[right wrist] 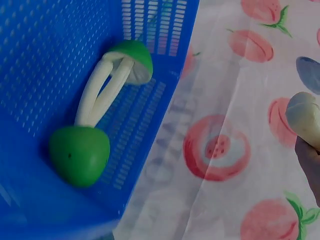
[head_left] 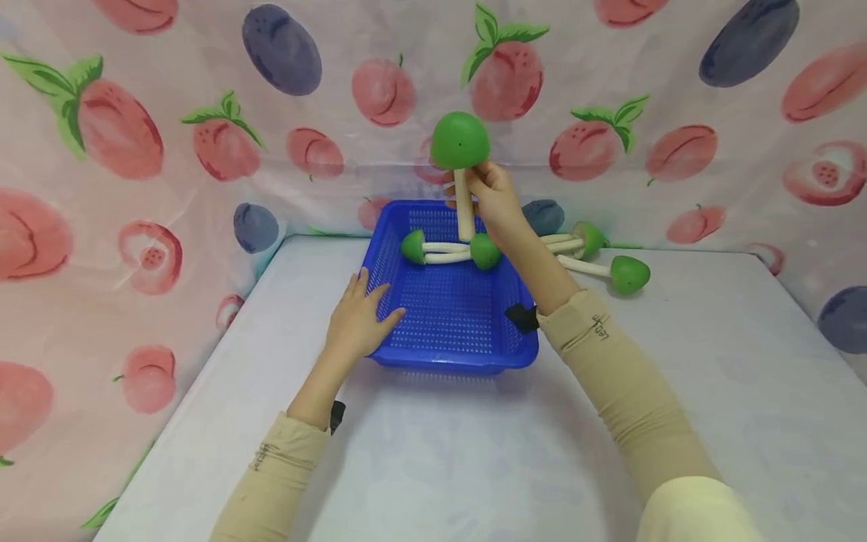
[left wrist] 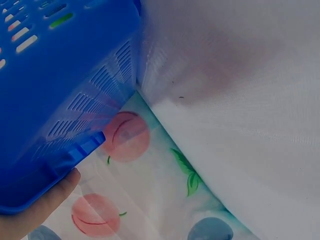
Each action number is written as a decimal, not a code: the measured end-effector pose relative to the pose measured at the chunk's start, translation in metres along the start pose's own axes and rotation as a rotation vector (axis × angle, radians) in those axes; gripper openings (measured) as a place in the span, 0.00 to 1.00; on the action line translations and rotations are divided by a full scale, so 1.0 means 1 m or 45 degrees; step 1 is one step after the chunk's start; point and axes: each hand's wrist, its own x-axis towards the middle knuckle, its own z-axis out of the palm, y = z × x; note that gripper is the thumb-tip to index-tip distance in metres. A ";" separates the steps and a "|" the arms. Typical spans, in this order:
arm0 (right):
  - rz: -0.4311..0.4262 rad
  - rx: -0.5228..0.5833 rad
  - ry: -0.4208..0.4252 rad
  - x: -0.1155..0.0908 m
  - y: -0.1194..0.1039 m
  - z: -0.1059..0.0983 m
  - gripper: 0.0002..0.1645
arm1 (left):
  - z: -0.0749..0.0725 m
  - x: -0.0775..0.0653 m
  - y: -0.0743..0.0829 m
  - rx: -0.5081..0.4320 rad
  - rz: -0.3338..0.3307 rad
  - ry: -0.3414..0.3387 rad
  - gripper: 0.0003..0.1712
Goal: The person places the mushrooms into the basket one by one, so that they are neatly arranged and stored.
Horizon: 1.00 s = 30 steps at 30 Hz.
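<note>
My right hand point(head_left: 489, 197) grips the cream stem of a green-capped toy mushroom point(head_left: 460, 143), holding it upright above the far end of the blue basket point(head_left: 406, 350); the stem's end point(right wrist: 302, 115) shows in the right wrist view. Two more mushrooms point(head_left: 484, 251) lie crossed inside the basket at its far end, also seen as a green cap point(right wrist: 80, 155) from the right wrist. My left hand point(head_left: 359, 320) rests flat on the basket's left rim point(left wrist: 50, 175), fingers over its edge.
Two other green mushrooms point(head_left: 626, 273) lie on the white table point(head_left: 711, 391) to the right of the basket. Fruit-print cloth point(head_left: 135, 188) walls the table at the back and both sides.
</note>
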 end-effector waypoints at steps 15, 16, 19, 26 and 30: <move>0.012 -0.054 -0.052 0.026 0.026 0.025 0.21 | -0.002 0.003 0.002 0.012 0.007 -0.013 0.37; 0.017 -0.059 -0.055 0.029 0.030 0.026 0.22 | -0.002 0.004 0.002 0.015 0.007 -0.013 0.37; 0.053 -0.062 -0.061 0.037 0.042 0.029 0.22 | -0.003 0.003 0.000 0.015 0.000 -0.019 0.37; 0.102 -0.052 -0.040 0.054 0.067 0.034 0.22 | -0.003 0.000 -0.002 0.007 -0.015 -0.007 0.37; 0.080 -0.016 -0.077 0.061 0.078 0.031 0.22 | -0.002 -0.001 -0.001 -0.003 -0.013 -0.008 0.36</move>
